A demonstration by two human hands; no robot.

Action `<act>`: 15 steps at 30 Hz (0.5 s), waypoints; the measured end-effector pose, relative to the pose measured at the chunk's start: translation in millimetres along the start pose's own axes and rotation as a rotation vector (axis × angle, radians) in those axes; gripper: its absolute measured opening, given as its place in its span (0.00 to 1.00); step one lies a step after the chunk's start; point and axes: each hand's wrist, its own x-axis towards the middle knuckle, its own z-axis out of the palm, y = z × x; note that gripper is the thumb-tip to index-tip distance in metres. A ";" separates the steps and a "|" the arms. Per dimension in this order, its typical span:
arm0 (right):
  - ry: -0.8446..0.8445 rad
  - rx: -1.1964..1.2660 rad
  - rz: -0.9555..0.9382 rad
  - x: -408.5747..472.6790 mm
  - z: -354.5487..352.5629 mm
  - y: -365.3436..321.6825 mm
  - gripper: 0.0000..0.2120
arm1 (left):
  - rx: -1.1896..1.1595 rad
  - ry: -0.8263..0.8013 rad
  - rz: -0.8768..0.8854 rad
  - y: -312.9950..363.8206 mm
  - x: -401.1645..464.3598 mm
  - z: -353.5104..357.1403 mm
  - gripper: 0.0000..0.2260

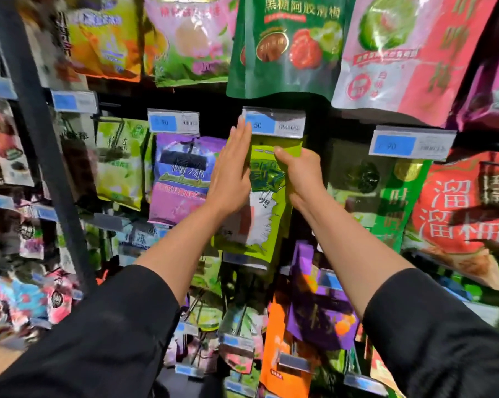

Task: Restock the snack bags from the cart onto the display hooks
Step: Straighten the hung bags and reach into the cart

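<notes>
A lime-green snack bag (264,214) with a white panel hangs in the middle of the display, right under a price tag (273,122) marked 50. My right hand (298,175) grips the bag's upper right part, thumb on the front near its top edge. My left hand (233,168) lies flat with straight fingers against the bag's left side, fingertips reaching up to the left edge of the price tag. The hook behind the tag is hidden. The cart is out of view.
Hanging bags fill the wall: a purple bag (182,179) to the left, a dark green bag (285,44) above, a red bag (461,208) at right, and orange and purple bags (314,305) below. A dark upright post (38,133) stands at left.
</notes>
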 end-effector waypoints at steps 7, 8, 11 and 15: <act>0.122 0.050 -0.062 12.2 -7.2 -8.2 0.08 | 0.023 -0.003 0.071 -14.9 4.6 -11.4 0.36; 0.132 0.024 -0.053 15.0 -5.6 -10.2 0.09 | 0.026 -0.002 0.075 -15.4 4.5 -10.2 0.36; 0.110 -0.112 -0.046 11.6 -4.8 -11.8 0.11 | 0.023 0.007 0.061 -16.2 2.8 -7.7 0.37; 0.172 -0.134 -0.079 7.6 -7.2 -7.1 0.08 | 0.005 0.018 0.097 -21.0 1.9 -5.6 0.37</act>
